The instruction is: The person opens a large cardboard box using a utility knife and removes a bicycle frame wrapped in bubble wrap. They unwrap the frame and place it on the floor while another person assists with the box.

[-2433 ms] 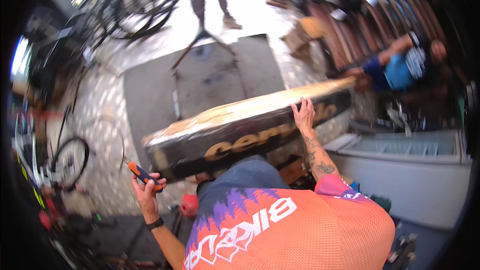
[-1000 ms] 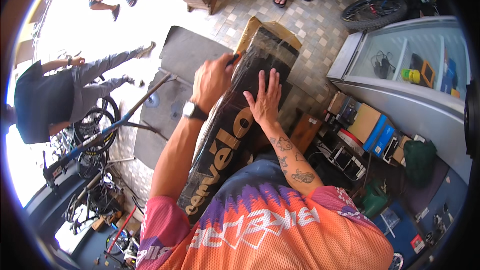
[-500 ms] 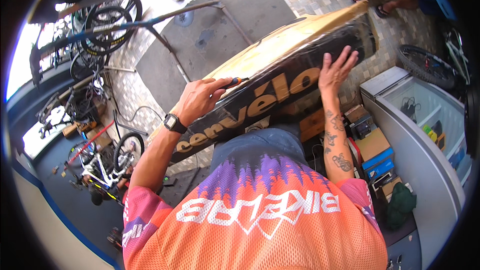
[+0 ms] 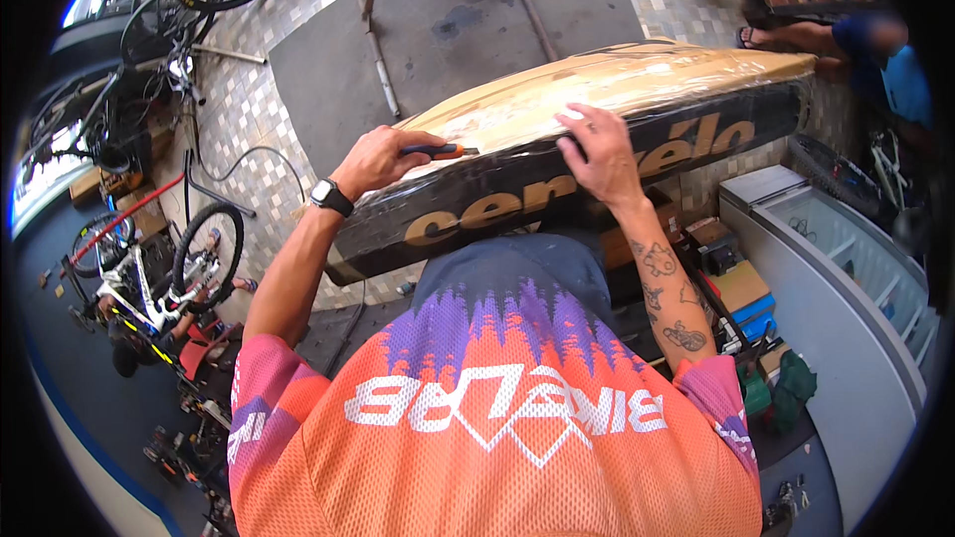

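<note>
A long cardboard box (image 4: 378,239) stands before me, its near side black with large tan lettering and its upper face brown under shiny clear tape. My left hand (image 4: 383,159) is closed round a utility knife (image 4: 438,150) with a dark and orange handle. The knife's tip points right, at the box's upper near edge; whether it touches the tape I cannot tell. Over the same edge, farther right, my right hand (image 4: 600,152) rests on the box with fingers apart and bent, holding nothing.
A metal stand (image 4: 378,70) rises beyond the box on a grey mat (image 4: 308,89). Bicycles, one of them white (image 4: 149,283), are at the left. A glass-topped case (image 4: 796,229) and small boxes (image 4: 736,283) stand at the right. Another person (image 4: 856,45) is at the far right.
My right hand has shifted left and up onto the box's upper edge. The box appears turned flatter across the view. The knife stays in my left hand, its tip slightly left of before.
</note>
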Available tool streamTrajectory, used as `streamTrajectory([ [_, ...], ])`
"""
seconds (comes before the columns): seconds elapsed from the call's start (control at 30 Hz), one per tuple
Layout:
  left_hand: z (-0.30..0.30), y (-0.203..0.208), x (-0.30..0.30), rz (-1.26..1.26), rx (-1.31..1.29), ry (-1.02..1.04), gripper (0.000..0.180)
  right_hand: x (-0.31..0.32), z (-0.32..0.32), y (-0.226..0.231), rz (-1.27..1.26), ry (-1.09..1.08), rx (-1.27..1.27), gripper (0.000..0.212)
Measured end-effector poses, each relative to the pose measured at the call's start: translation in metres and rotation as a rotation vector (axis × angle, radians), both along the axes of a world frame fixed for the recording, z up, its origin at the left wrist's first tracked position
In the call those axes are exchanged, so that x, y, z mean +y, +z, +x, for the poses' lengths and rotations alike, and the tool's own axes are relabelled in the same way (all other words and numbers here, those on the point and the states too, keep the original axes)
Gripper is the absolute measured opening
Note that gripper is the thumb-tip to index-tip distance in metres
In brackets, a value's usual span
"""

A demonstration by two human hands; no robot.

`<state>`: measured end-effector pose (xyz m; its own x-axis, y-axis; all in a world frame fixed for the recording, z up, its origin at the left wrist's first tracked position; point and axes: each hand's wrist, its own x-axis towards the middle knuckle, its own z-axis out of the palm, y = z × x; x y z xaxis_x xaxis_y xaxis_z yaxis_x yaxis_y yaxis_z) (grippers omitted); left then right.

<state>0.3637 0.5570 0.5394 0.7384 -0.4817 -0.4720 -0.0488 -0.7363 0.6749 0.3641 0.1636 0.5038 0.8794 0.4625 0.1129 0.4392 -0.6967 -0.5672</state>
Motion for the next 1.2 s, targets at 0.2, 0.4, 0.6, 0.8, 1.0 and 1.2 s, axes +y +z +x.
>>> streamTrajectory([
  [0.2, -0.058, -0.001, 0.104, 0.121, 0.052, 0.085, 0.035, 0.089, -0.027, -0.006, -0.063, 0.217, 0.095, 0.036],
  [0.4, -0.111, 0.010, 0.195, 0.262, 0.077, 0.166, 0.039, 0.143, -0.028, -0.006, -0.151, 0.283, 0.191, 0.046],
  [0.6, -0.153, 0.002, 0.259, 0.339, 0.015, 0.192, 0.039, 0.209, -0.052, -0.018, -0.131, 0.453, 0.173, 0.058],
  [0.8, -0.200, 0.015, 0.329, 0.641, -0.020, 0.220, 0.024, 0.273, -0.080, -0.033, -0.086, 0.536, 0.159, 0.064],
  [1.0, -0.293, 0.040, 0.379, 0.596, -0.187, 0.784, 0.023, 0.309, -0.088, -0.030, -0.279, 0.543, 0.211, 0.070],
  [1.2, -0.389, -0.021, 0.295, -0.163, -0.016, 1.522, 0.037, 0.358, -0.067, -0.025, -0.554, 0.717, 0.271, 0.085],
])
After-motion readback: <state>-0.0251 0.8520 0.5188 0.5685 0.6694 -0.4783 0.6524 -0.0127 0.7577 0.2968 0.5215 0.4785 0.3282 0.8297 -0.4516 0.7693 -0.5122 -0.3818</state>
